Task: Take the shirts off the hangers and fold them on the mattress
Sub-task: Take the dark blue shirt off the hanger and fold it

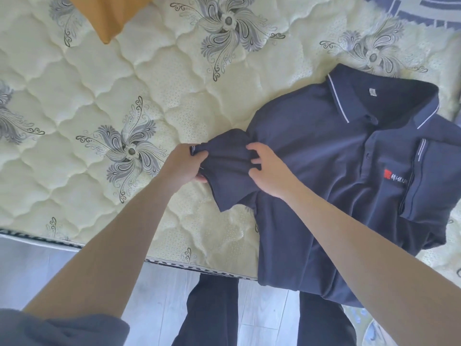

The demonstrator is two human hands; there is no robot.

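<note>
Grey plank floor [154, 295], then quilted mattress [74, 96]. Navy polo shirt [324, 158] lies face up on it, no hanger in view, hem overhanging the near edge. Fingers of left hand [183, 166] pinch its outspread sleeve [224, 171] cuff; fingers of right hand [269, 171] grip that sleeve's base. Opposite sleeve [434, 181] already folded in; body folds apparently remain. Beyond the shirt: orange cushion corner [109, 18], blue patterned cloth [424, 11], neither obstructing.

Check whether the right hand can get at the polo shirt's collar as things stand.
Likely yes: the collar lies uncovered on the polo shirt, with nothing between it and the right hand, which grips the sleeve.
</note>
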